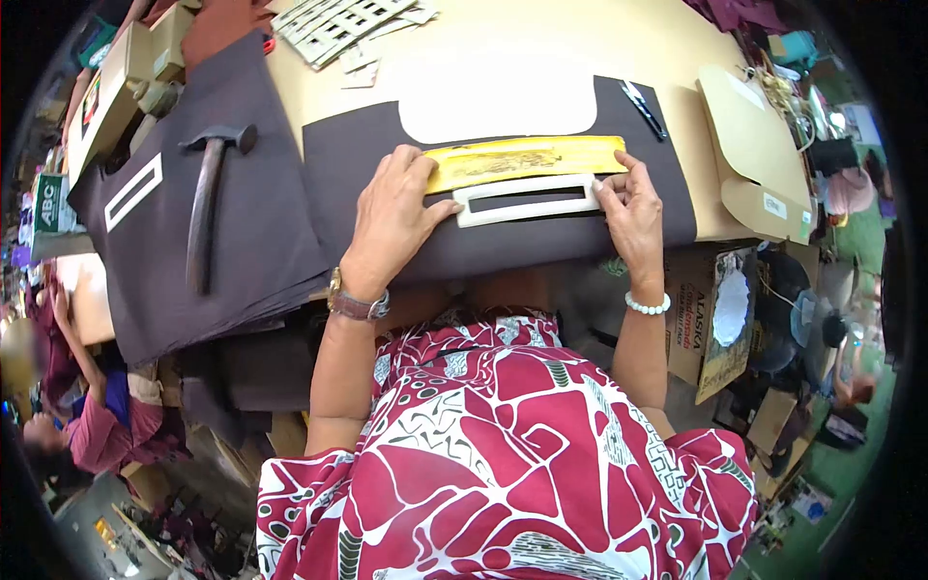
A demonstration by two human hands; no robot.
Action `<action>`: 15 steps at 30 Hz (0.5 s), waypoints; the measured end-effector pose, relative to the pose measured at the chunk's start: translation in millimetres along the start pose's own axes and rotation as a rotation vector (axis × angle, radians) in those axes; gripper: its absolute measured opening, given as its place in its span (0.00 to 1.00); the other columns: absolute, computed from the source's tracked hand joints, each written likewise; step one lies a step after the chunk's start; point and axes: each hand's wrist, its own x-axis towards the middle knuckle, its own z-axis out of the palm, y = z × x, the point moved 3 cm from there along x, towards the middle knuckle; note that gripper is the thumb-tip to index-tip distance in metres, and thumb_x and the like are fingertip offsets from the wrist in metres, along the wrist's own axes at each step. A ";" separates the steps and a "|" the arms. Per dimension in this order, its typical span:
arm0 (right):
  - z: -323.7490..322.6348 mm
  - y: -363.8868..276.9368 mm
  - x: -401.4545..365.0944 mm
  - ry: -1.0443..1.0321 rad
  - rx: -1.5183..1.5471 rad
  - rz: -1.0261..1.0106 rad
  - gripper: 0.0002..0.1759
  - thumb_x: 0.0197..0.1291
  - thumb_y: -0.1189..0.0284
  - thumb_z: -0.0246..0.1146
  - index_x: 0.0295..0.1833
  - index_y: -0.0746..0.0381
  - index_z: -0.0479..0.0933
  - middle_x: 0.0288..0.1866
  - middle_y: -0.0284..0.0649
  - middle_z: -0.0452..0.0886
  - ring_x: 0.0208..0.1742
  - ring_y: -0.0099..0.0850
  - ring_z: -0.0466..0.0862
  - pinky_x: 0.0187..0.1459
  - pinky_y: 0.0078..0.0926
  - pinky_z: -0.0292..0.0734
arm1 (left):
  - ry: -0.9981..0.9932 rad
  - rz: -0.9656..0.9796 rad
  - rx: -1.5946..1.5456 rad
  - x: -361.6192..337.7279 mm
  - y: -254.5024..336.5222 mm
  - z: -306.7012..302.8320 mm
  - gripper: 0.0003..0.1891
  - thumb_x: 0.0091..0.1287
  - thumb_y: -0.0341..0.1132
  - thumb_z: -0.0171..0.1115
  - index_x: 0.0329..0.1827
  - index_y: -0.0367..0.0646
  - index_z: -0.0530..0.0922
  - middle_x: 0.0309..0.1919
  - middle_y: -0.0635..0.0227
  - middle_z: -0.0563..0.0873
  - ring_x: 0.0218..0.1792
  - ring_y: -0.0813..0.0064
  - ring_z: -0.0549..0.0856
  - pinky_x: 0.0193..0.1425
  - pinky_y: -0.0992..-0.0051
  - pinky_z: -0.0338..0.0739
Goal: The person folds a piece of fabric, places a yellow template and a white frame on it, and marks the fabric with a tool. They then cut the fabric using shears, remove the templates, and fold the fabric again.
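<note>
My left hand (394, 215) has its thumb on the left end of a white rectangular frame (527, 212) with a long slot. Its bent fingers rest at the left end of a yellow strip (541, 158) with brown smears. At the other end, my right hand (633, 208) presses its thumb against the frame, with the index finger at the strip's right end. Strip and frame lie side by side, near the front edge of a dark sheet (348, 155). A white panel with rounded corners (498, 92) sits just behind the strip.
A hammer (215, 193) and another white slotted frame (133, 193) lie on stacked dark sheets (266, 145) at left. A pen (646, 111) is at right, near an open cardboard box (759, 145). Slotted pieces (348, 27) lie behind. Another person (111, 420) is at far left.
</note>
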 end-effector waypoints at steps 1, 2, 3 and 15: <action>-0.2 7.0 -1.0 0.018 0.013 0.000 0.24 0.57 0.77 0.62 0.60 0.71 0.69 0.31 0.39 0.81 0.31 0.23 0.79 0.37 0.22 0.75 | -0.007 -0.005 0.003 0.0 0.5 0.1 0.20 0.52 0.37 0.71 0.43 0.36 0.76 0.42 0.61 0.77 0.46 0.60 0.78 0.50 0.66 0.73; -0.3 10.4 -2.0 0.023 0.034 0.006 0.24 0.57 0.77 0.62 0.60 0.71 0.70 0.31 0.39 0.82 0.31 0.23 0.80 0.37 0.22 0.75 | -0.014 -0.012 0.007 -0.1 0.6 0.2 0.20 0.52 0.37 0.71 0.43 0.36 0.77 0.42 0.61 0.77 0.46 0.60 0.78 0.50 0.66 0.74; 0.5 12.2 -3.0 0.028 0.056 0.012 0.24 0.57 0.78 0.63 0.60 0.71 0.70 0.31 0.39 0.82 0.32 0.22 0.80 0.37 0.22 0.75 | -0.013 -0.012 0.008 0.4 1.1 0.0 0.20 0.51 0.37 0.71 0.43 0.36 0.76 0.41 0.61 0.77 0.46 0.61 0.78 0.50 0.66 0.74; 2.8 6.3 -4.9 0.078 0.058 0.020 0.20 0.54 0.79 0.64 0.54 0.71 0.74 0.28 0.38 0.82 0.30 0.22 0.80 0.36 0.21 0.75 | -0.044 -0.040 0.008 -0.2 4.3 -0.5 0.21 0.52 0.37 0.71 0.45 0.36 0.76 0.44 0.59 0.78 0.47 0.58 0.77 0.51 0.65 0.73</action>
